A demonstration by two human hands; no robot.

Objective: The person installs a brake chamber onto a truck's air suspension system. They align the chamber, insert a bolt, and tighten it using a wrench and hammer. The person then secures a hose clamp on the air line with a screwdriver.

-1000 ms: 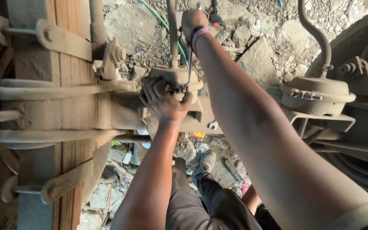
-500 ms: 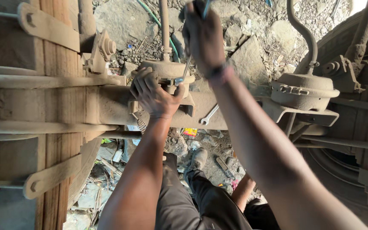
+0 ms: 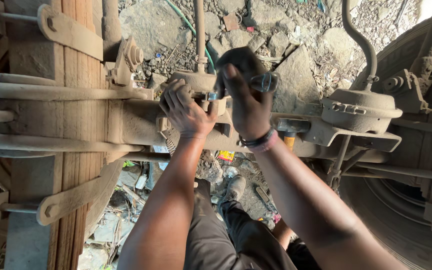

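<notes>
Wrench (image 3: pixel 263 82) gripped in right hand (image 3: pixel 248 100); left hand (image 3: pixel 186 107) clasps the dusty brake chamber (image 3: pixel 196 82).

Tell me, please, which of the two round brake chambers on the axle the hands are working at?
The left chamber: the left hand grips it and the right hand holds a wrench beside it. The right chamber is untouched.

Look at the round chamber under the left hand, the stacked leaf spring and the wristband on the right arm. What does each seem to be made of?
Round chamber: probably pressed steel, dull under dust, with a clamped seam. Leaf spring: likely steel strips, rust-brown, stacked in long flat layers. Wristband: looks like soft cord or rubber, dark with a pinkish edge; too small to settle. The left hand rests on the chamber.
</notes>
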